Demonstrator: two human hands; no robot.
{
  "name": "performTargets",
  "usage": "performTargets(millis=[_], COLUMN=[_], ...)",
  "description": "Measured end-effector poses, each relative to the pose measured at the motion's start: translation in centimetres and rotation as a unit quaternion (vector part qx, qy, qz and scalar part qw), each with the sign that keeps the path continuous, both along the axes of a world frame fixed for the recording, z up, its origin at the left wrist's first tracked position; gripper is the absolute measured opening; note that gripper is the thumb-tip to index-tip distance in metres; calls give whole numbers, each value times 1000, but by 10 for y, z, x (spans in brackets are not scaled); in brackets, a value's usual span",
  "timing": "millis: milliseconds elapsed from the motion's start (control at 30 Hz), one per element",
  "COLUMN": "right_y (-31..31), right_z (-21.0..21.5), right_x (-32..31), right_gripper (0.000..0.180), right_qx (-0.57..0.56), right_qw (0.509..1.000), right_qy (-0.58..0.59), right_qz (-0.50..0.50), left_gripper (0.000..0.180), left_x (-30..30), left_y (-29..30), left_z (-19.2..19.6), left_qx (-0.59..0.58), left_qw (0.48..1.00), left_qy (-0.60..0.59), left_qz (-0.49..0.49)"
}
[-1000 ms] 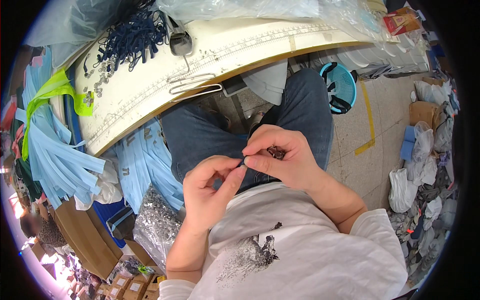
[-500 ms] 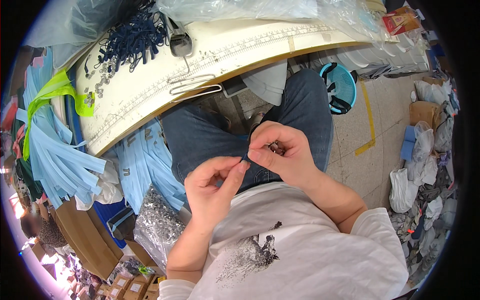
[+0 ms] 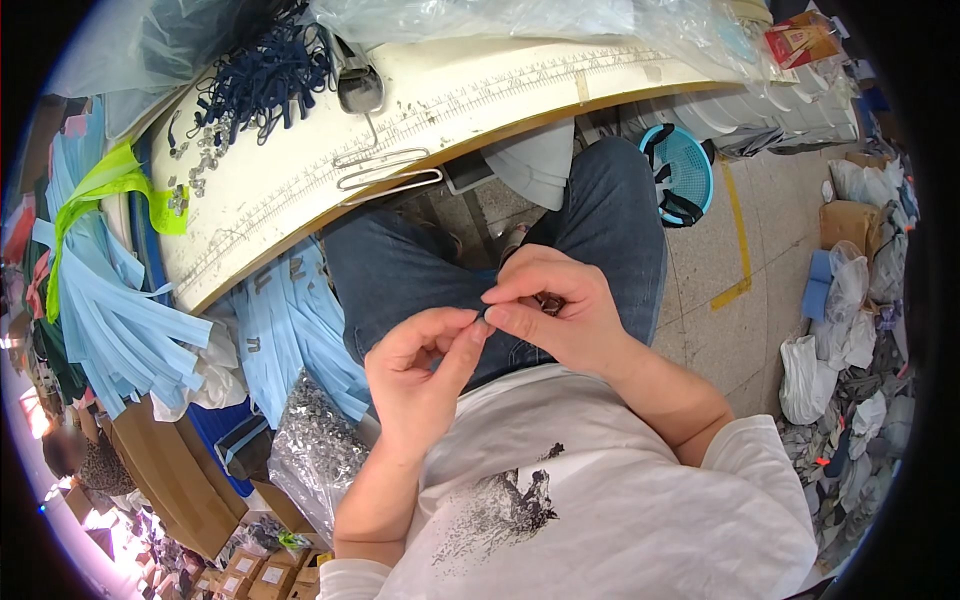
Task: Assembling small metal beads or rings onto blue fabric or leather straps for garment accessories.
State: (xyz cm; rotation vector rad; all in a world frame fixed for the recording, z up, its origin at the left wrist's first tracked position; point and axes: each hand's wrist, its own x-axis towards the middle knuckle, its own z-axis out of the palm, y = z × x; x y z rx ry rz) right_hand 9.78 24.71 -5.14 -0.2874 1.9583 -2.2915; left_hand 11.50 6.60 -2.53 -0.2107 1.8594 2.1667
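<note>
While the person sits with both hands raised over the lap, the left hand (image 3: 420,375) pinches thumb and forefinger together on the end of a dark cord (image 3: 483,318), which is too small to make out clearly. Just beside it and touching at the fingertips, the right hand (image 3: 565,320) is curled narrow, its thumb and forefinger closed on the same spot, with a few small metal pieces (image 3: 548,300) cupped in the palm behind them. Below both hands lie the blue jeans (image 3: 600,220). Well beyond the hands stands a white workbench (image 3: 470,105), with a pile of dark cords (image 3: 260,75) and scattered metal bits on the side ahead of the left hand, and a wire clip (image 3: 385,175) nearer its edge.

The likely trouble is a slip: the part is tiny, and if either pinch loosens it may drop into the lap or onto the floor. Tilting the right palm could also spill the cupped pieces.
</note>
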Motion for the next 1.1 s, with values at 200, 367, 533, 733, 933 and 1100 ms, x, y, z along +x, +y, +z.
performTargets(millis=[200,367,533,733,933,1100], right_y=[-2,5,0,0,0,3], right_z=[6,3,0,2,3,3], right_x=[-1,-2,1,1,4,0], right_gripper=[13,15,12,10,6,5], right_qx=[-123,-77,-150,-146,-187,-292], right_qw=[973,972,971,968,950,897], right_qy=[-195,-204,-181,-195,-250,-330], right_qz=[17,85,39,53,23,-4], left_gripper=[16,18,23,26,25,26], left_x=[0,-2,-5,-7,-4,-1], left_y=[-1,-1,-2,2,1,0], left_z=[-2,-6,-12,-9,-12,-17], left_qx=[-18,-66,-137,-251,-200,-106], left_qw=[1000,995,977,935,944,966], left_qy=[11,75,154,247,263,236], left_qz=[-7,-16,-54,-39,-23,14])
